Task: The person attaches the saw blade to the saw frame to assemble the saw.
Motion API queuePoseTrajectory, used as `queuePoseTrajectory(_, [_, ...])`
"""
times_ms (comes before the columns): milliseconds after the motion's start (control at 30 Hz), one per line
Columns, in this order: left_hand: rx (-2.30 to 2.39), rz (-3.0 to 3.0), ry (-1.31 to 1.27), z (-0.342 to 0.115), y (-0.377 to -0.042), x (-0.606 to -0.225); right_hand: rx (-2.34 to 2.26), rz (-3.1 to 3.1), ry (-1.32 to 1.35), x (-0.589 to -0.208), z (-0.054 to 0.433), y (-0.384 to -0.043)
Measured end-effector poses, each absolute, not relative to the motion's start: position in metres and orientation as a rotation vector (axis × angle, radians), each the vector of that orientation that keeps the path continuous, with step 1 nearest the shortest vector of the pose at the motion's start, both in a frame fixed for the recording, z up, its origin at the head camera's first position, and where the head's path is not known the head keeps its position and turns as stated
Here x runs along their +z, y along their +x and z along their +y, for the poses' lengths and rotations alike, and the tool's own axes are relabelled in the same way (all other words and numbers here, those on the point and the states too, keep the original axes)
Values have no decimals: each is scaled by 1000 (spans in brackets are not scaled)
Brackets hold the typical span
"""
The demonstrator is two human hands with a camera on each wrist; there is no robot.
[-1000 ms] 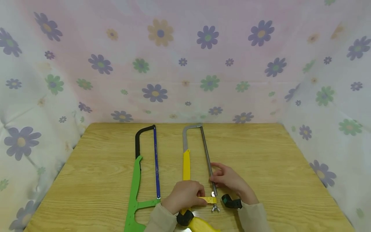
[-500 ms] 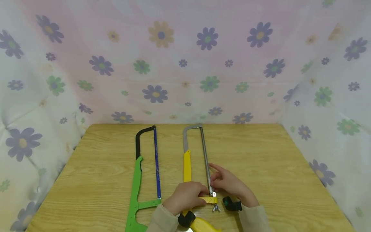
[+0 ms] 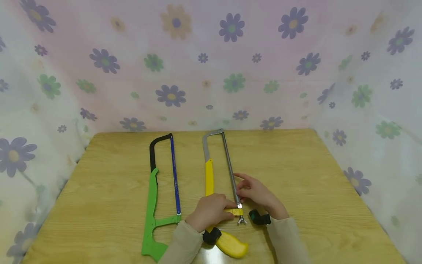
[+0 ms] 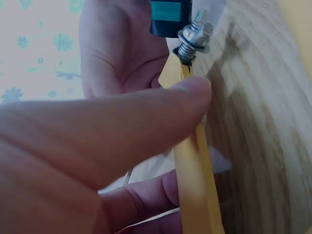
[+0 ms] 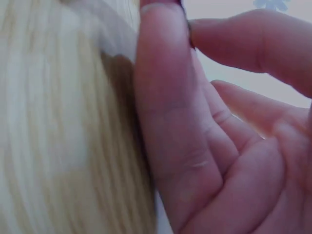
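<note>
In the head view a hacksaw with a yellow frame (image 3: 209, 179) and grey metal bow lies on the table. My left hand (image 3: 211, 212) grips its yellow crossbar (image 3: 235, 212); the left wrist view shows the thumb (image 4: 156, 109) laid across that bar (image 4: 197, 190). A wing nut (image 3: 242, 220) on a bolt with a spring (image 4: 186, 50) sticks out of the bar's end. My right hand (image 3: 258, 192) pinches the grey saw blade (image 3: 228, 159) near its lower end, close to the small metal blade holder (image 3: 239, 206). The blade's far end meets the bow's tip.
A second hacksaw, with green frame (image 3: 152, 198), black bow and blue blade (image 3: 175, 176), lies to the left. The yellow handle (image 3: 232, 245) points toward me. Black cameras sit on both wrists. Flowered cloth (image 3: 211, 73) surrounds the wooden table (image 3: 296, 165).
The blade's lower end has shifted left against the blade holder, with my right hand moving along. My left hand keeps its hold on the crossbar. The head view has tilted down.
</note>
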State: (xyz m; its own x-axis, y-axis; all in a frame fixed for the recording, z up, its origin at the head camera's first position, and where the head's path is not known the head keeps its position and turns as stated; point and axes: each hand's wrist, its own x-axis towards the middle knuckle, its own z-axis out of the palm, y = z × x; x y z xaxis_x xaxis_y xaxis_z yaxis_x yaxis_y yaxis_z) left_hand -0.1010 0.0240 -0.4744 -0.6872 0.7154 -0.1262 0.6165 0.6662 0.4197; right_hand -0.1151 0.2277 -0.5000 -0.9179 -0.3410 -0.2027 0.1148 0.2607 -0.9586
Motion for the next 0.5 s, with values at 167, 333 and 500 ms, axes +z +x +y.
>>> queuePoseTrajectory(167, [515, 2598, 1042, 15, -104, -472, -1750, 2136, -159, -477, 216, -114])
queuePoseTrajectory(333, [532, 2597, 1054, 13, -106, -465, -1777, 2140, -147, -458, 214, -111])
queuePoseTrajectory(500, [553, 2584, 1049, 15, -108, -465, -1734, 2173, -120, -457, 215, -111])
